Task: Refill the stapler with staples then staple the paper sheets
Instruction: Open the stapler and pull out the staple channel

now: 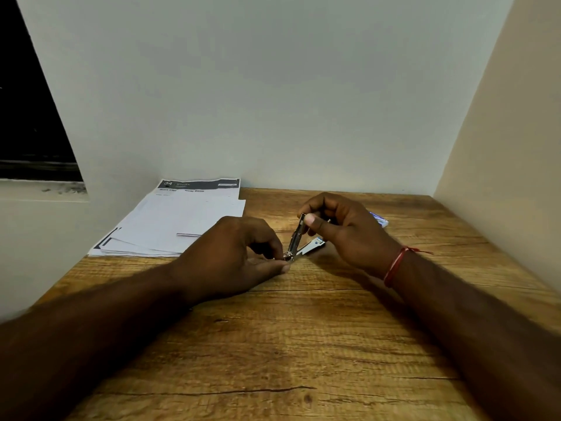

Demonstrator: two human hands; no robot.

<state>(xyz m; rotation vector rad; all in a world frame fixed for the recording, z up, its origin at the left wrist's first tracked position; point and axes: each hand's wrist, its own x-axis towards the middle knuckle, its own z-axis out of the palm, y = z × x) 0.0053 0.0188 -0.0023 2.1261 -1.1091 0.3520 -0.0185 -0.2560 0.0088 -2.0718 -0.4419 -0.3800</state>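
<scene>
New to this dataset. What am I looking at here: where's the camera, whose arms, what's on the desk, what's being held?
There is no robot. One wide-angle camera sits on a person's head, looking forward and down, so the two arms reaching in from the bottom are the wearer's own.

The surface is a wooden desk set in a corner between walls. A stack of paper sheets lies at the back left, with a thin metal strip, possibly staples, on top of it. A small blue and white box peeks out behind the right hand.

Both hands work a small metal stapler, hinged open. The right hand, with a red thread at its wrist, pinches the raised top arm; the left hand steadies the hinge end at the desk.
</scene>
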